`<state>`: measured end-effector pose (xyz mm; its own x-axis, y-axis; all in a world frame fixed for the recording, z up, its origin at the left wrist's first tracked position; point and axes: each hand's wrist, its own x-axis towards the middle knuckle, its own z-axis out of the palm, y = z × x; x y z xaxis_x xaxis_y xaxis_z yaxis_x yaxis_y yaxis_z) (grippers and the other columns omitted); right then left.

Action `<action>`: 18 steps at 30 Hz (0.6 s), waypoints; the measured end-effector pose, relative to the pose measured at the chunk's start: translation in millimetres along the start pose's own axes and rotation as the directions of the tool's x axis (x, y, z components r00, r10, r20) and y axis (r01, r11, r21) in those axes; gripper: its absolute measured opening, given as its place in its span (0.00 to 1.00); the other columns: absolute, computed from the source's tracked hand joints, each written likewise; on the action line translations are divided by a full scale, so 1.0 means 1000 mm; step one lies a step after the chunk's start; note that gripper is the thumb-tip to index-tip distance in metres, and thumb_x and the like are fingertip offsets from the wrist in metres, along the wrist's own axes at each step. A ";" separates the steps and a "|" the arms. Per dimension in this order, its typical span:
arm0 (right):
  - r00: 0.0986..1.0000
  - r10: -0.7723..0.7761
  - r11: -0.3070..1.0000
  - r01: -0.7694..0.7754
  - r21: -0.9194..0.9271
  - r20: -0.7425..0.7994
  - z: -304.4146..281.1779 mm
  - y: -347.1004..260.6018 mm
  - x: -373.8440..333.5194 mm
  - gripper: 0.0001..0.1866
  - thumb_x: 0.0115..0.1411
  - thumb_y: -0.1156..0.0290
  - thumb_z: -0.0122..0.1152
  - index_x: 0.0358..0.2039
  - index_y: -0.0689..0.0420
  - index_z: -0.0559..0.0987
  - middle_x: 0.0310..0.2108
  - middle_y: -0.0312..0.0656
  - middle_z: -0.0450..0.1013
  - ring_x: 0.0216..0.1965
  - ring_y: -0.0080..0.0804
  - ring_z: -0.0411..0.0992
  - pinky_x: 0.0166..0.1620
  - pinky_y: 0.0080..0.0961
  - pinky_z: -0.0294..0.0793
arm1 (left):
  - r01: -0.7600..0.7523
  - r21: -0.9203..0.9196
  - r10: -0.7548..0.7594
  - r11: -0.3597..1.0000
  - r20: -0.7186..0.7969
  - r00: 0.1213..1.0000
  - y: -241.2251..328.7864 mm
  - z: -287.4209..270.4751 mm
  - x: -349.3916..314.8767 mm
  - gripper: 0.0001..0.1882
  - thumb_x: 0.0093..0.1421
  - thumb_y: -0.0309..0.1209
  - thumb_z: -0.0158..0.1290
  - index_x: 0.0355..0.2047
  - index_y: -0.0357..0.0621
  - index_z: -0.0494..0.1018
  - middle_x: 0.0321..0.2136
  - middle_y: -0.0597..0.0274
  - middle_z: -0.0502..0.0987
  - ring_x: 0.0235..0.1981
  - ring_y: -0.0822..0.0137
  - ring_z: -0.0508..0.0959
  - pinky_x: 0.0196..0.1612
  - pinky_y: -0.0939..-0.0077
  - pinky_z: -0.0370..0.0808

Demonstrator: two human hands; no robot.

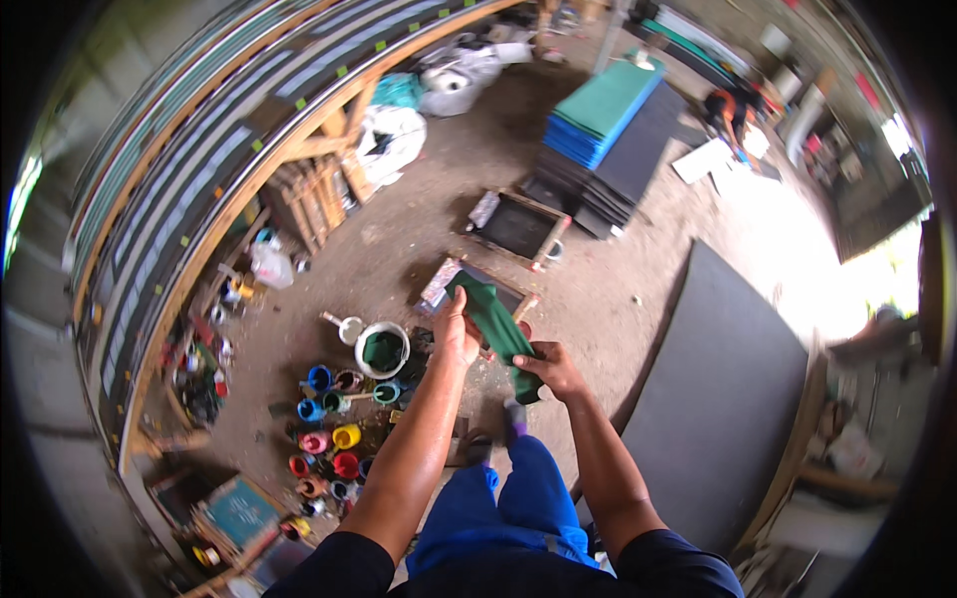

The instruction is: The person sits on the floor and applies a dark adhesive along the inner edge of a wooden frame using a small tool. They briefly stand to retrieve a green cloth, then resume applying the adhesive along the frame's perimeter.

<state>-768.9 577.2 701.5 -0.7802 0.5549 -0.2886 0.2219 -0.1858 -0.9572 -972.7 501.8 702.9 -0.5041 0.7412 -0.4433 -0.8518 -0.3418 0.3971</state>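
A folded strip of dark green cloth (494, 321) stretches between my two hands in front of me. My left hand (456, 331) grips its upper left part, thumb on top. Lower down, my right hand (553, 370) pinches the right edge near the bottom end. Beneath the cloth, a wooden-framed screen (436, 288) lies on the floor, partly hidden by my hands. To the left of my left forearm stands a white bucket (406, 349) with dark green paint in it. A small white ladle-like cup (350, 330) with a handle is beside the bucket.
Several paint pots, including a yellow one (346, 437), crowd the floor at left. A second frame (546, 239) lies ahead, before stacked green and blue sheets (608, 100). A large dark sheet (713, 399) is at right. A long rack (289, 130) runs left. Another person (736, 112) crouches far right.
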 end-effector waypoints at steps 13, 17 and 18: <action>0.617 0.430 0.820 0.039 0.572 -0.659 -0.062 0.093 -0.281 0.16 0.67 0.54 0.61 0.32 0.55 0.77 0.19 0.31 0.66 0.15 0.20 0.62 0.18 0.25 0.64 | 0.299 0.759 -0.578 0.579 0.124 0.806 -0.249 -0.012 -0.176 0.17 0.65 0.33 0.57 0.54 0.48 0.74 0.42 0.66 0.80 0.41 0.70 0.81 0.42 0.69 0.80; 0.440 0.437 0.822 0.160 0.547 -0.785 -0.045 0.114 -0.356 0.21 0.66 0.50 0.62 0.27 0.53 0.73 0.19 0.31 0.65 0.19 0.20 0.63 0.21 0.25 0.59 | 0.266 0.949 -0.765 0.171 -0.042 0.643 -0.319 -0.034 -0.250 0.14 0.66 0.43 0.58 0.45 0.49 0.78 0.35 0.68 0.81 0.31 0.74 0.81 0.34 0.73 0.80; 0.389 0.356 0.865 0.207 0.457 -0.850 -0.040 0.140 -0.371 0.20 0.66 0.52 0.62 0.27 0.54 0.72 0.20 0.32 0.66 0.21 0.20 0.64 0.23 0.26 0.62 | 0.225 0.971 -0.762 0.086 -0.082 0.643 -0.338 -0.041 -0.270 0.14 0.67 0.44 0.57 0.43 0.48 0.78 0.34 0.67 0.81 0.30 0.74 0.81 0.33 0.74 0.80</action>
<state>-425.4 377.9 673.6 0.2723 0.8390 -0.4712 -0.2371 -0.4161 -0.8779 -554.1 393.0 655.1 0.3134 0.6895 -0.6529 -0.0478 0.6981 0.7144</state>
